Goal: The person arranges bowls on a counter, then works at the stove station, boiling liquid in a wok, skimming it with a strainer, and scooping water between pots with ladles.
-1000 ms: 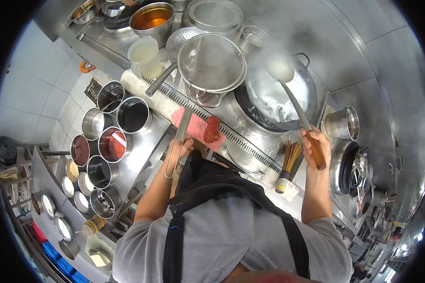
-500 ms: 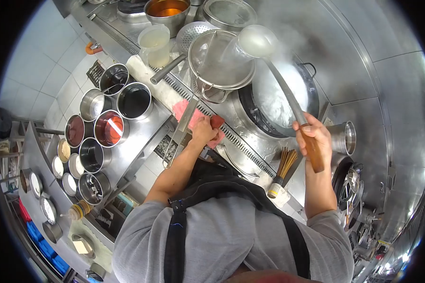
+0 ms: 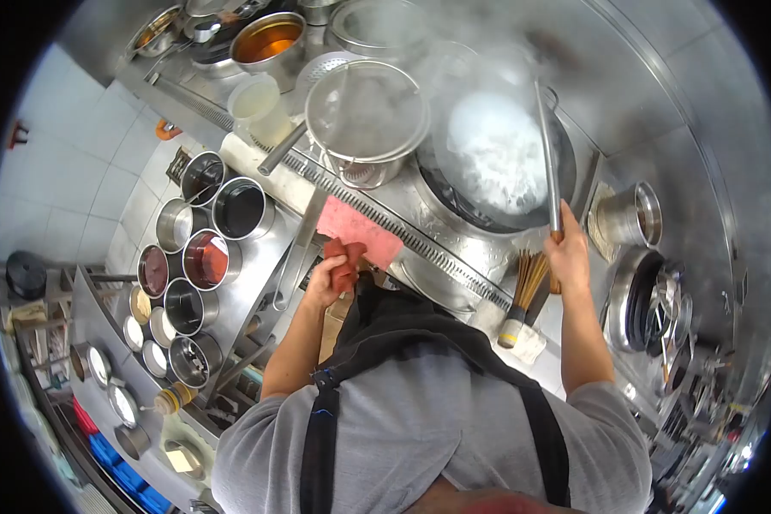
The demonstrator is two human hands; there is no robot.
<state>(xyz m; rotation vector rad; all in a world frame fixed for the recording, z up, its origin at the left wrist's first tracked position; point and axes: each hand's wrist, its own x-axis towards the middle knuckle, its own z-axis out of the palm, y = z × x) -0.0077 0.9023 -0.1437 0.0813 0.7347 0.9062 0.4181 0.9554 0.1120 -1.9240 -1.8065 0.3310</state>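
Observation:
My left hand (image 3: 324,283) is closed round a crumpled red cloth (image 3: 345,267), just in front of my apron. Near it, a flat pink cloth (image 3: 360,233) lies at the stove's front edge. In my right hand (image 3: 568,254) is the wooden grip of a long-handled ladle (image 3: 546,150). The ladle's metal shaft reaches over the right side of a large wok (image 3: 428,176) with white, foamy, steaming liquid; its bowl cannot be made out in the steam. Left of the wok, a round mesh strainer (image 3: 368,107) rests on a pot.
A bamboo brush (image 3: 527,287) stands by the stove's front edge. Behind are a plastic jug (image 3: 261,111) and a pot of orange liquid (image 3: 270,43). Several metal pots, including one with red liquid (image 3: 207,259), crowd the left counter. A steel pot (image 3: 634,214) sits at right.
My right hand has shifted the ladle from above the strainer to over the wok's far right side. My left hand has drawn back from the pink cloth with the red cloth; the pink cloth lies flatter.

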